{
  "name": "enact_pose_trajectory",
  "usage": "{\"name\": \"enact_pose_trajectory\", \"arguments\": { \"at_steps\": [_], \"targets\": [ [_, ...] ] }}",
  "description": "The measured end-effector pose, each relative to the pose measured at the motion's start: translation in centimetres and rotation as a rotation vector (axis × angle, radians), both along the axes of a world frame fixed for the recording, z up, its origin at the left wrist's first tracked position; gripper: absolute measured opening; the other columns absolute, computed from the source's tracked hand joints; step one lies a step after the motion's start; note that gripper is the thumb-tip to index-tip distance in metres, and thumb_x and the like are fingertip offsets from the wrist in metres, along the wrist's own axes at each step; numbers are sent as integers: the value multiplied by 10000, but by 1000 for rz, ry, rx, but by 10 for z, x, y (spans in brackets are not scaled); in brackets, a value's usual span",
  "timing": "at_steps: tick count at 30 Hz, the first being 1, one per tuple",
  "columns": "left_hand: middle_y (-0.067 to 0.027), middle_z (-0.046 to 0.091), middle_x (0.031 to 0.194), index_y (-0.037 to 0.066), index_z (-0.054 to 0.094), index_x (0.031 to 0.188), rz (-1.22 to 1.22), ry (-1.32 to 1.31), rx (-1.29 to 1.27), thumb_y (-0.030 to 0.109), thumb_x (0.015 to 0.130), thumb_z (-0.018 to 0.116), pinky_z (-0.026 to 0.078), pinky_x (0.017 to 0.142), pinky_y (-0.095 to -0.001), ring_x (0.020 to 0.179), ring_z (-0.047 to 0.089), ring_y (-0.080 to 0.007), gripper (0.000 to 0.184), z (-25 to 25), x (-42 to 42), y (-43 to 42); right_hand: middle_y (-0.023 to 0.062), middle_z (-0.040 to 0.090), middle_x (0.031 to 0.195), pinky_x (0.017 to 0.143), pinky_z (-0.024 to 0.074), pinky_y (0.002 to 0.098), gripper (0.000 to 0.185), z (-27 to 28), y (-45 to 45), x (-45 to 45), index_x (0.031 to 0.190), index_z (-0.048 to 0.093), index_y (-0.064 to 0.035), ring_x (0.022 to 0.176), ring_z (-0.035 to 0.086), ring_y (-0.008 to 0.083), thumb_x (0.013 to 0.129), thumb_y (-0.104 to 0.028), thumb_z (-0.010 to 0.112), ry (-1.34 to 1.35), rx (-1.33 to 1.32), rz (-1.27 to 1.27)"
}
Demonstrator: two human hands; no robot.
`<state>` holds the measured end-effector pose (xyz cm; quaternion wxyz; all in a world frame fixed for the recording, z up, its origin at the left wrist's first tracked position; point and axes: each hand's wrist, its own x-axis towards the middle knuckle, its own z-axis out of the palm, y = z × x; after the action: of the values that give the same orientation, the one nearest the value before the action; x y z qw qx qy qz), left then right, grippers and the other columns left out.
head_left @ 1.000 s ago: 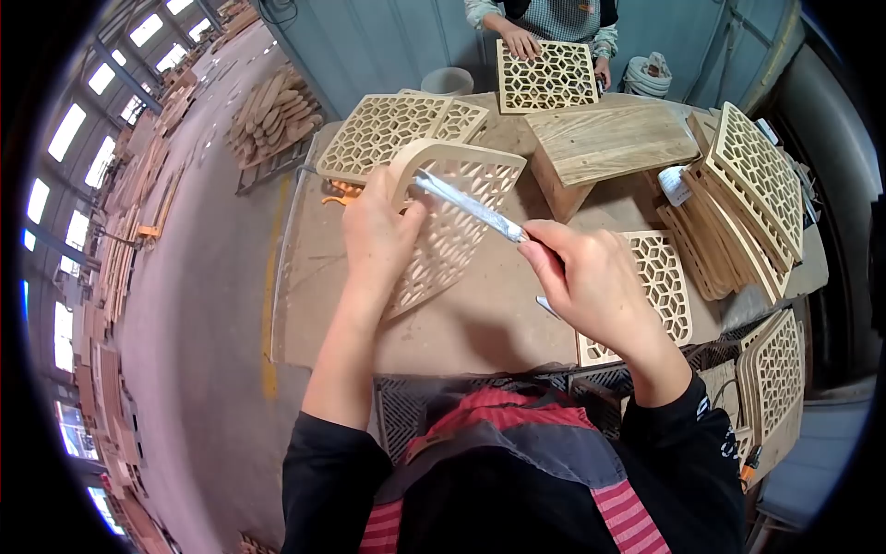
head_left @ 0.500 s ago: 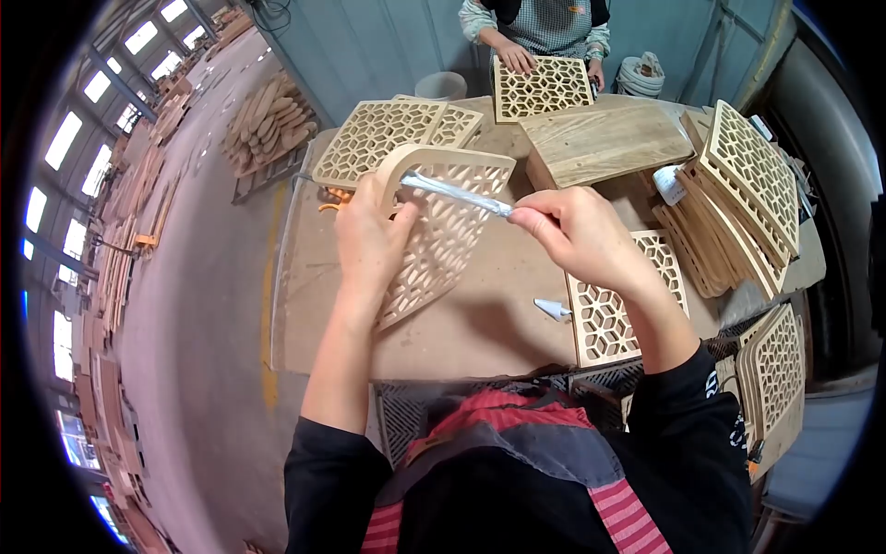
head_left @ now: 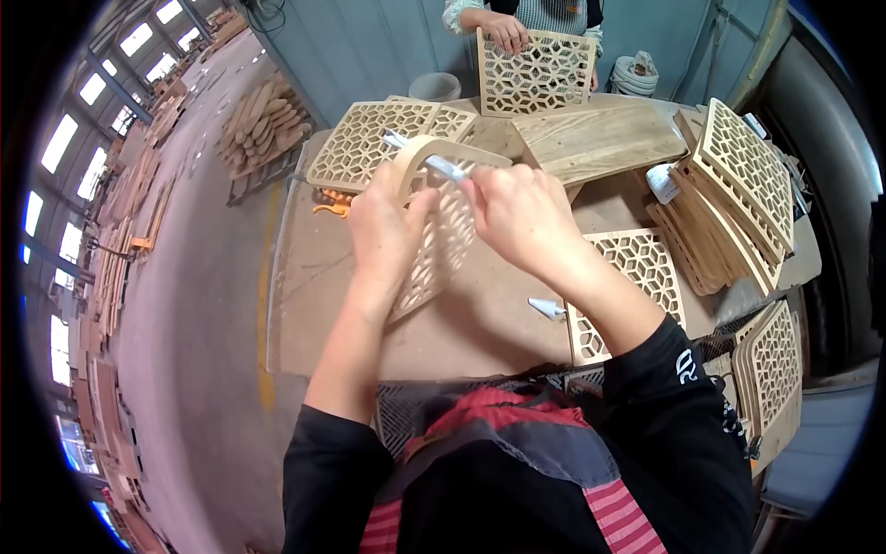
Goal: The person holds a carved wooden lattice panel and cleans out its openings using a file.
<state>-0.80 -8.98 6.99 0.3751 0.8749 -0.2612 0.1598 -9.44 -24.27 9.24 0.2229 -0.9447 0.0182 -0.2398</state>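
Past my red-and-grey apron (head_left: 535,441), my left hand (head_left: 381,226) grips the panel (head_left: 445,242) by its bent rim, thumb on the inner side, holding it tilted up over the near left part of the table (head_left: 480,334). My right hand (head_left: 521,210) is curled around one end of the pale stick (head_left: 447,168) — the other end pokes out beyond the rim, so the stick crosses inside the bend. I take this step to be smoothing that inner curve, somewhere mid-stroke; whether the stick presses on the wood here I cannot tell. The next move calls for a firm left grip and an even pull along the curve, clear of the thin lattice.

Right of the panel, a small cone (head_left: 546,307) lies beside a flat lattice piece (head_left: 637,263). Farther off are an orange tool (head_left: 334,207), more panels (head_left: 369,138), a wooden block (head_left: 600,143) and a tall stack (head_left: 748,175). Across the table — a co-worker's hand (head_left: 507,32) on the top of an upright piece (head_left: 535,81).
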Motion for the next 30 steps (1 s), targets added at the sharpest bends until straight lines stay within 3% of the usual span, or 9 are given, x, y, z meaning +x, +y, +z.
{"name": "enact_pose_trajectory", "arguments": {
  "at_steps": [7, 9, 14, 16, 19, 22, 30],
  "targets": [
    [-178, 696, 842, 14, 627, 995, 2, -73, 34, 180, 783, 771, 517, 707, -396, 782, 684, -330, 305, -3, 1, -6, 219, 649, 695, 659, 516, 494, 311, -2, 0, 5, 746, 666, -6, 686, 652, 398, 929, -236, 563, 9, -20, -44],
    [-213, 678, 837, 1, 601, 978, -23, -6, -13, 157, 774, 750, 511, 752, -446, 811, 662, -393, 297, -2, 5, -8, 213, 663, 709, 649, 531, 468, 317, 0, -3, 8, 743, 677, -9, 691, 673, 373, 920, -242, 554, 18, -57, -48],
    [-192, 687, 842, 11, 623, 1009, 5, 12, -29, 150, 775, 758, 513, 738, -429, 797, 670, -365, 303, 1, 11, -11, 218, 670, 731, 664, 548, 467, 236, 4, -8, -7, 766, 693, -10, 704, 681, 379, 879, -185, 582, 84, 33, -46],
    [-190, 686, 839, 13, 633, 1006, -60, -128, 52, 155, 778, 760, 512, 733, -418, 793, 669, -364, 297, 0, 0, -21, 229, 665, 745, 682, 529, 492, 281, 6, -8, 3, 771, 680, 11, 725, 664, 409, 909, -209, 573, 95, -3, -68],
    [-190, 688, 842, 10, 629, 979, -86, -49, 17, 162, 770, 764, 515, 739, -425, 795, 670, -371, 292, -1, 2, -31, 237, 662, 746, 696, 518, 513, 310, 5, -12, 9, 771, 670, 27, 738, 657, 425, 923, -225, 573, 86, 3, -76],
    [-188, 693, 851, 9, 629, 982, 38, -27, 48, 147, 765, 765, 517, 744, -428, 801, 675, -364, 291, -1, 19, -29, 254, 653, 740, 702, 514, 524, 320, 7, -13, -6, 773, 665, 34, 735, 651, 435, 927, -228, 568, 92, 70, -56],
    [-198, 690, 856, 11, 621, 986, -58, -47, 40, 131, 771, 758, 515, 745, -434, 822, 677, -366, 282, -1, 5, -31, 267, 655, 760, 719, 525, 512, 346, 4, -14, 16, 768, 671, 36, 774, 661, 431, 940, -237, 547, 78, 24, -96]
  ]
}}
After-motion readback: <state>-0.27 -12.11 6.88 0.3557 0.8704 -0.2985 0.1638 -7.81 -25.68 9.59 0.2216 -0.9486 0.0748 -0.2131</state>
